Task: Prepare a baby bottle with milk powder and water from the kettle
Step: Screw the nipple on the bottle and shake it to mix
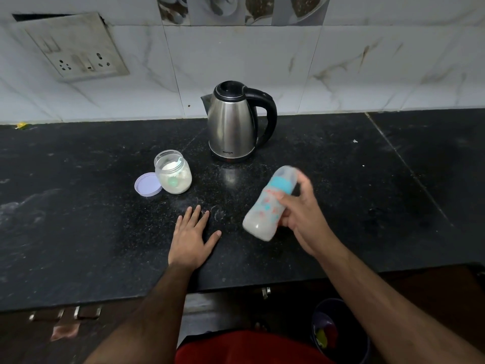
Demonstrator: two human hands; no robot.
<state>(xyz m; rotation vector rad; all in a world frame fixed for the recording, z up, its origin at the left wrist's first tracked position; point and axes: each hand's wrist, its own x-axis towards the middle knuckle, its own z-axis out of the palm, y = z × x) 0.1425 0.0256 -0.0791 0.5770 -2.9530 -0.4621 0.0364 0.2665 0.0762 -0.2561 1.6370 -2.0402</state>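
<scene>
A dark stone counter [78,219] is shown with one steel kettle [232,122] set upright near the tiled wall, lid closed, its handle turned to the right, apparently parked within easy reach after pouring. In front of the kettle and to its right, one baby bottle [267,206] is held clear of the counter, tilted with its capped teat end toward the kettle; it is blurred and filled with milky liquid, so mixing by shaking is judged to be the step in hand. The bottle is gripped by the right hand [301,214], fingers curled round its body. In front of the kettle and slightly left, the left hand [191,237] is laid flat on the counter, fingers spread, probably as a brace. To the kettle's front left, one open jar of milk powder [173,172] is left standing, a scoop seemingly inside. One lilac lid [148,184] is laid touching the jar's far side from the kettle, presumably kept close for reclosing. Faint powder dust is seen on the counter in front of the kettle.
</scene>
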